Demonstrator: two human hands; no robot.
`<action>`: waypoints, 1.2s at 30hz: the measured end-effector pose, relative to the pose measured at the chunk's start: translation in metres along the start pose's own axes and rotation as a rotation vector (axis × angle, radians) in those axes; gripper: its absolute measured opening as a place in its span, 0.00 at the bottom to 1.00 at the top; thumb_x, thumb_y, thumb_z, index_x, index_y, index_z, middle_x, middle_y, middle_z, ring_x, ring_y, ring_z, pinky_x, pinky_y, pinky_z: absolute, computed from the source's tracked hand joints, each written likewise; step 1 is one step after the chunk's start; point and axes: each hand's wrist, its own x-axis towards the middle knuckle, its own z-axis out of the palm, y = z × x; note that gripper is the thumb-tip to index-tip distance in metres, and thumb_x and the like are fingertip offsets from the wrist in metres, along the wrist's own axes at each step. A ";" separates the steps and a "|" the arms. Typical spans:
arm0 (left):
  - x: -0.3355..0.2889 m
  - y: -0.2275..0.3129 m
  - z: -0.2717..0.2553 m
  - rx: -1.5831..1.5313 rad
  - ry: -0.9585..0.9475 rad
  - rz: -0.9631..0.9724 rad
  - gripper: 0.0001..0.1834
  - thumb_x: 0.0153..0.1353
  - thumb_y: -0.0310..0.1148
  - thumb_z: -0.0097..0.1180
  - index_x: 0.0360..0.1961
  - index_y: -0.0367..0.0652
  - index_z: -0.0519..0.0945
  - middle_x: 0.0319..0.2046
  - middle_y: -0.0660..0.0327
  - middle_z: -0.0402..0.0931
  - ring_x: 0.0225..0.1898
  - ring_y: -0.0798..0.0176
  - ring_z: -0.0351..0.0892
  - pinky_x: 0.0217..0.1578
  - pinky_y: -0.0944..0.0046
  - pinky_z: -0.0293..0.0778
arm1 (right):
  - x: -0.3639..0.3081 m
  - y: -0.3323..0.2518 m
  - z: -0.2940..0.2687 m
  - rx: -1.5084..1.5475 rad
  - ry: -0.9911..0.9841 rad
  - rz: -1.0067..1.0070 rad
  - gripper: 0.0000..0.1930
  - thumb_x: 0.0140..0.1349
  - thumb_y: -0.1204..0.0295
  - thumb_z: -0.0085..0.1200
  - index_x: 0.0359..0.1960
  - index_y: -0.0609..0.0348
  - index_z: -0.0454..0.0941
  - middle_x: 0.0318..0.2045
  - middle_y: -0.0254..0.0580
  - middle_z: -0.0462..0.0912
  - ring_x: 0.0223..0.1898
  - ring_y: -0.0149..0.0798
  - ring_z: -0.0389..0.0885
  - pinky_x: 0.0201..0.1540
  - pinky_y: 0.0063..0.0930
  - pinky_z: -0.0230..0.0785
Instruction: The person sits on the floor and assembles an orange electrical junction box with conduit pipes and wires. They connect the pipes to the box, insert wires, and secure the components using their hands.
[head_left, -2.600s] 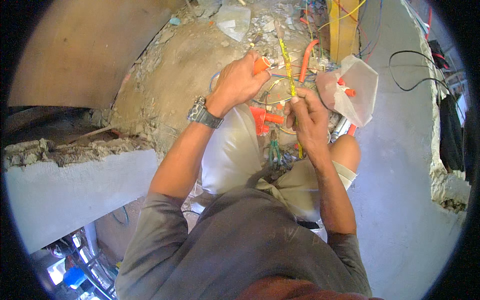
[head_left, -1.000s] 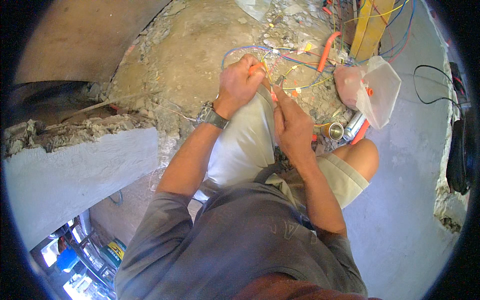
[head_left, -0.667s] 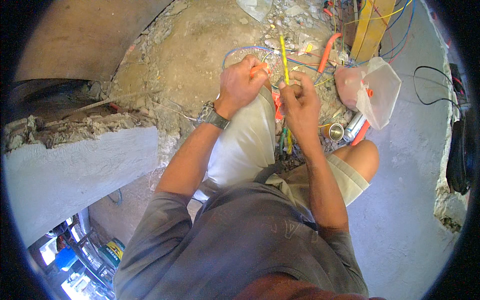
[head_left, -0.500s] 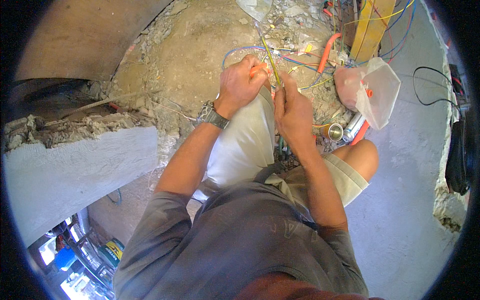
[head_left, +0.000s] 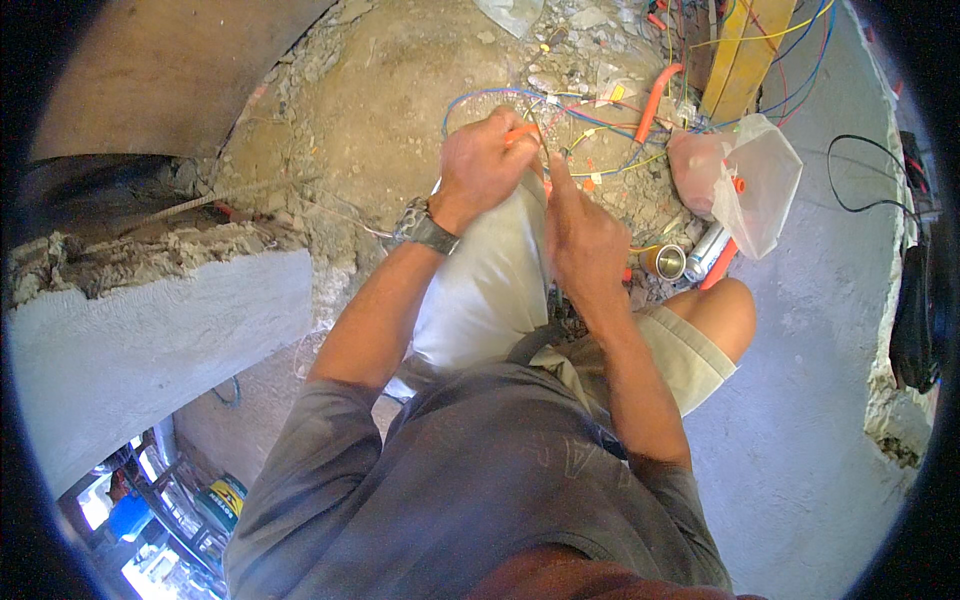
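My left hand [head_left: 487,165], with a watch on its wrist, is closed around a short orange plastic tube [head_left: 520,132] above my left knee. One end of the tube shows between thumb and fingers. Just to the right, my right hand [head_left: 588,238] is closed on a thin, narrow strip [head_left: 540,128] that looks like a saw blade seen edge-on, the index finger stretched along it. The strip passes close by the orange tube; whether they touch I cannot tell. Its held end is hidden in my palm.
Coloured wires [head_left: 490,92] lie over rubble, beside a longer orange tube [head_left: 660,100]. At right are a clear plastic bag [head_left: 765,185], an open can [head_left: 668,262], a silver can [head_left: 708,245] and a yellow beam [head_left: 735,65]. A broken low wall [head_left: 170,320] stands at left.
My right hand has shifted slightly down and right. The strip, which reached far forward past my hands, now shows only a short length. My left hand has stayed in place.
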 end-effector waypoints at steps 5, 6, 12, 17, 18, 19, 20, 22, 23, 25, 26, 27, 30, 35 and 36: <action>0.001 0.002 0.001 -0.070 0.010 -0.031 0.15 0.63 0.43 0.56 0.37 0.42 0.81 0.28 0.47 0.84 0.32 0.40 0.85 0.34 0.44 0.77 | 0.030 -0.005 0.010 0.022 0.096 -0.047 0.34 0.61 0.72 0.59 0.72 0.49 0.68 0.25 0.42 0.83 0.23 0.43 0.84 0.24 0.43 0.75; 0.000 0.001 0.001 -0.077 0.015 -0.026 0.14 0.64 0.42 0.56 0.38 0.42 0.82 0.29 0.48 0.84 0.32 0.42 0.85 0.34 0.47 0.78 | 0.026 -0.004 0.010 -0.001 0.065 -0.043 0.34 0.61 0.72 0.59 0.72 0.49 0.68 0.25 0.42 0.83 0.23 0.43 0.84 0.24 0.43 0.75; -0.004 0.004 -0.001 -0.025 -0.036 -0.013 0.14 0.65 0.42 0.57 0.39 0.42 0.83 0.31 0.49 0.85 0.33 0.45 0.86 0.36 0.51 0.78 | -0.011 -0.002 0.000 0.006 0.003 0.003 0.36 0.61 0.76 0.59 0.74 0.46 0.67 0.22 0.44 0.80 0.22 0.47 0.81 0.24 0.44 0.72; -0.003 0.006 -0.008 -0.003 -0.026 0.078 0.15 0.61 0.42 0.59 0.39 0.41 0.81 0.30 0.47 0.85 0.33 0.40 0.85 0.36 0.44 0.77 | 0.013 -0.008 -0.002 -0.025 0.067 -0.028 0.35 0.62 0.76 0.59 0.73 0.47 0.68 0.23 0.43 0.80 0.22 0.46 0.81 0.23 0.44 0.71; 0.000 0.008 -0.012 0.030 -0.073 0.052 0.15 0.60 0.42 0.60 0.39 0.41 0.81 0.30 0.47 0.85 0.33 0.40 0.85 0.36 0.43 0.77 | 0.014 -0.007 -0.003 -0.029 0.074 -0.035 0.34 0.62 0.76 0.59 0.72 0.47 0.69 0.23 0.43 0.81 0.21 0.46 0.81 0.23 0.44 0.72; 0.005 0.011 -0.017 0.063 -0.119 0.025 0.15 0.59 0.42 0.61 0.40 0.41 0.81 0.30 0.46 0.84 0.33 0.39 0.85 0.36 0.43 0.77 | 0.016 -0.006 -0.002 -0.033 0.081 -0.043 0.33 0.62 0.76 0.59 0.72 0.48 0.69 0.23 0.43 0.81 0.21 0.46 0.81 0.23 0.44 0.72; 0.009 0.013 -0.019 0.095 -0.165 -0.001 0.16 0.58 0.42 0.61 0.40 0.41 0.81 0.29 0.46 0.84 0.33 0.39 0.85 0.36 0.42 0.77 | 0.017 -0.006 -0.002 -0.038 0.088 -0.050 0.32 0.63 0.75 0.59 0.71 0.48 0.70 0.23 0.43 0.81 0.21 0.47 0.81 0.23 0.43 0.73; 0.018 0.016 -0.019 0.236 -0.131 -0.085 0.17 0.57 0.42 0.63 0.41 0.40 0.81 0.30 0.44 0.84 0.35 0.39 0.85 0.38 0.42 0.78 | 0.024 -0.016 0.005 -0.109 0.069 -0.030 0.30 0.63 0.74 0.58 0.70 0.50 0.71 0.24 0.45 0.82 0.21 0.48 0.82 0.24 0.45 0.74; 0.022 0.017 -0.019 0.305 -0.114 -0.127 0.18 0.56 0.42 0.64 0.42 0.40 0.81 0.30 0.44 0.84 0.36 0.39 0.85 0.38 0.42 0.78 | 0.028 -0.021 0.007 -0.146 0.061 -0.019 0.30 0.64 0.74 0.58 0.69 0.51 0.72 0.25 0.46 0.83 0.21 0.49 0.82 0.24 0.45 0.74; 0.026 0.017 -0.022 0.354 -0.075 -0.125 0.18 0.57 0.43 0.64 0.42 0.41 0.82 0.31 0.44 0.84 0.37 0.39 0.86 0.39 0.42 0.79 | 0.039 -0.026 0.005 -0.110 0.033 -0.007 0.28 0.64 0.72 0.57 0.68 0.52 0.72 0.26 0.48 0.85 0.23 0.51 0.84 0.25 0.47 0.75; 0.028 0.016 -0.024 0.378 -0.055 -0.123 0.19 0.57 0.43 0.64 0.43 0.41 0.82 0.32 0.44 0.85 0.38 0.40 0.86 0.40 0.42 0.79 | 0.045 -0.028 0.005 -0.093 0.019 0.000 0.27 0.64 0.72 0.57 0.68 0.53 0.73 0.27 0.50 0.85 0.23 0.52 0.85 0.25 0.48 0.75; 0.029 0.011 -0.023 0.415 -0.040 -0.063 0.18 0.58 0.44 0.63 0.43 0.41 0.82 0.32 0.45 0.85 0.38 0.40 0.86 0.40 0.42 0.79 | 0.049 -0.027 0.007 -0.085 0.012 -0.006 0.27 0.65 0.71 0.57 0.67 0.53 0.73 0.27 0.50 0.86 0.24 0.53 0.85 0.25 0.49 0.75; 0.032 0.001 -0.023 0.483 -0.055 0.054 0.18 0.61 0.45 0.61 0.43 0.41 0.82 0.33 0.47 0.86 0.38 0.41 0.86 0.39 0.43 0.80 | 0.057 -0.022 0.018 -0.055 -0.001 -0.009 0.26 0.66 0.70 0.55 0.66 0.53 0.73 0.26 0.52 0.85 0.24 0.54 0.85 0.25 0.51 0.75; 0.037 0.003 -0.035 0.472 -0.267 0.037 0.17 0.64 0.47 0.57 0.40 0.44 0.81 0.34 0.48 0.85 0.40 0.40 0.85 0.38 0.41 0.78 | 0.060 -0.016 0.022 -0.020 -0.024 0.029 0.25 0.66 0.70 0.55 0.66 0.52 0.75 0.22 0.54 0.83 0.22 0.55 0.84 0.25 0.51 0.74; 0.039 0.000 -0.033 0.482 -0.250 0.023 0.16 0.63 0.46 0.58 0.40 0.44 0.82 0.35 0.48 0.85 0.40 0.40 0.86 0.38 0.42 0.78 | 0.061 -0.018 0.021 -0.029 -0.036 0.029 0.25 0.66 0.70 0.55 0.66 0.52 0.74 0.22 0.54 0.83 0.21 0.55 0.84 0.25 0.50 0.74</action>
